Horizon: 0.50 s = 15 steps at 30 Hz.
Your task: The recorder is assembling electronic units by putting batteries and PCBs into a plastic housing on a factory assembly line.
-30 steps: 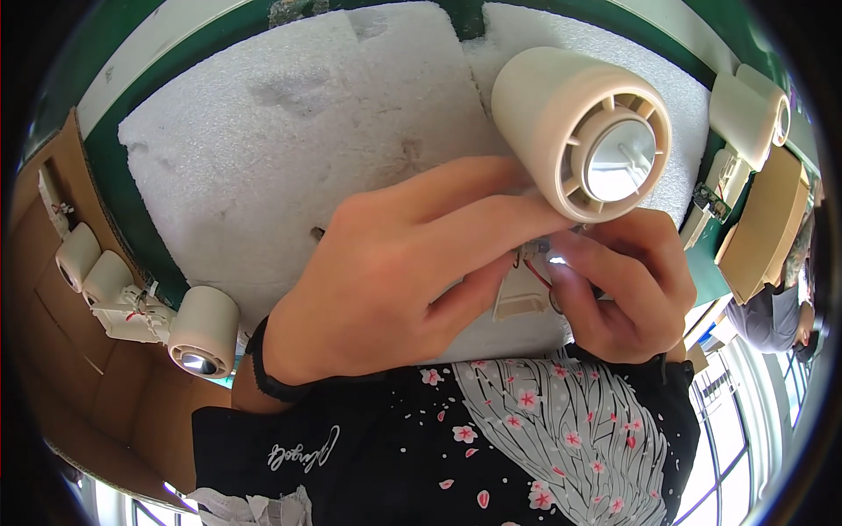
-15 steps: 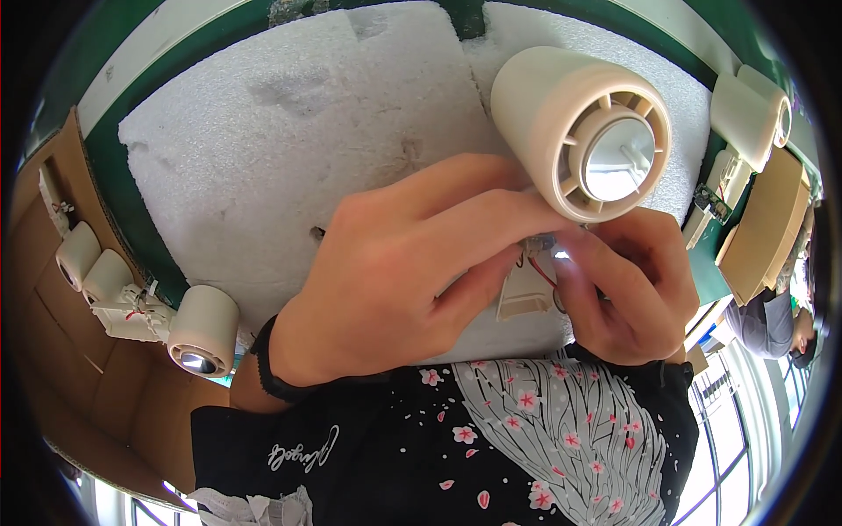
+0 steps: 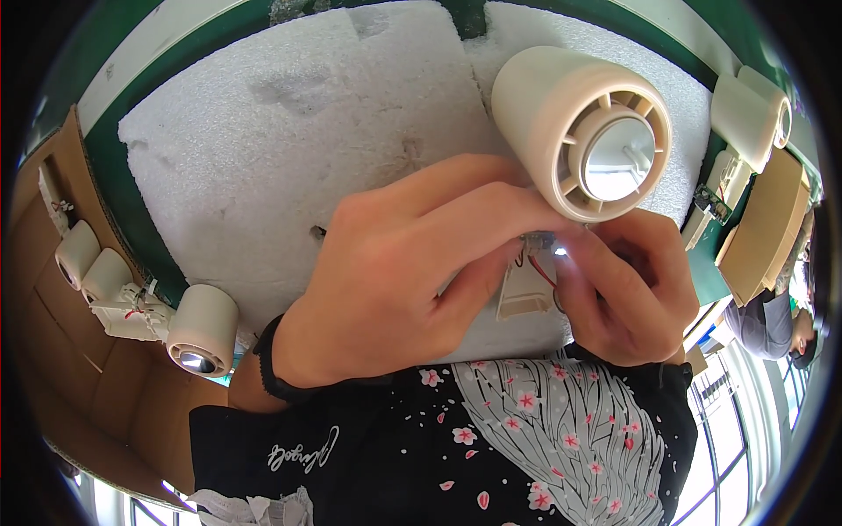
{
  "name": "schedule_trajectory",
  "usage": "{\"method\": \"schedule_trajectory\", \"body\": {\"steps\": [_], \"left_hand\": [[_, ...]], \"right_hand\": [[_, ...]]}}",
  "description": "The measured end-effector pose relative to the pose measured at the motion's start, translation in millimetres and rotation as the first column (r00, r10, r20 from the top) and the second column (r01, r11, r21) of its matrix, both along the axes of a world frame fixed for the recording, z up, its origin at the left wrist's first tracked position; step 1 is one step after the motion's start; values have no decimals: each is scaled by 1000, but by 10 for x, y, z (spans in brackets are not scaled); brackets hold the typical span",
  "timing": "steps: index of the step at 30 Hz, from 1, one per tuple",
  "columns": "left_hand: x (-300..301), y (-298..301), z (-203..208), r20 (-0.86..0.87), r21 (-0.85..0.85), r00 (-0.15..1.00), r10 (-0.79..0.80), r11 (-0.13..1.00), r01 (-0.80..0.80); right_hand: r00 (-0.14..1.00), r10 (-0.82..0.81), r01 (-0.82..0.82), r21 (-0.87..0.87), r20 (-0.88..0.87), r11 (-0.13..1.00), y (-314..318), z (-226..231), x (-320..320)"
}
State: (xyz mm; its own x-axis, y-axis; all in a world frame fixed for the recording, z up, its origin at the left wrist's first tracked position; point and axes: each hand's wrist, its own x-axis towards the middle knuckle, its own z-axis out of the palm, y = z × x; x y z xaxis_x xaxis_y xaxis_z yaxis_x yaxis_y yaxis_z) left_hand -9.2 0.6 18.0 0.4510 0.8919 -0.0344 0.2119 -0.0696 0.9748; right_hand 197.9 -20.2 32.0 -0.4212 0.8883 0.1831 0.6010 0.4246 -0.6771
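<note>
My left hand (image 3: 395,263) reaches in from the left, its thumb and forefinger closed on a small grey electronic part (image 3: 537,240) with thin wires. My right hand (image 3: 636,285) pinches the same part from the other side. A bright white light glows at its right end, beside the right fingertips. Red and dark wires (image 3: 542,270) run down from the part toward a cream plastic piece (image 3: 524,302) below. Just beyond my fingers lies a cream cylindrical housing (image 3: 539,105), its ribbed round end with a mirror-like disc facing me. My fingers hide much of the small part.
White foam sheets (image 3: 263,149) cover the green table. At left, a cardboard box (image 3: 79,307) stands near several cream housings, one a cylinder (image 3: 206,320). More housings (image 3: 745,114), a green circuit board (image 3: 712,202) and a cardboard piece (image 3: 767,232) are at right. Another person (image 3: 763,324) is beyond.
My left forefinger and thumb have shifted very slightly around the small part. The right hand, the housing and the lit end stay practically where they were.
</note>
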Motion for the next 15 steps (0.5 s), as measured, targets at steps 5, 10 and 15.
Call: {"method": "schedule_trajectory", "body": {"steps": [5,10,15], "left_hand": [[19,-15,20,9,-45,1000,30,999,-30],[42,-23,3,36,-35,998,55,998,-54],[42,-47,-24,48,-41,995,83,996,-81]], "right_hand": [[1000,-8,8,2,5,1000,3,-15,-13],[999,-6,5,-25,-37,1000,3,-43,1],[981,-137,104,-223,-136,969,-15,49,-28]]}}
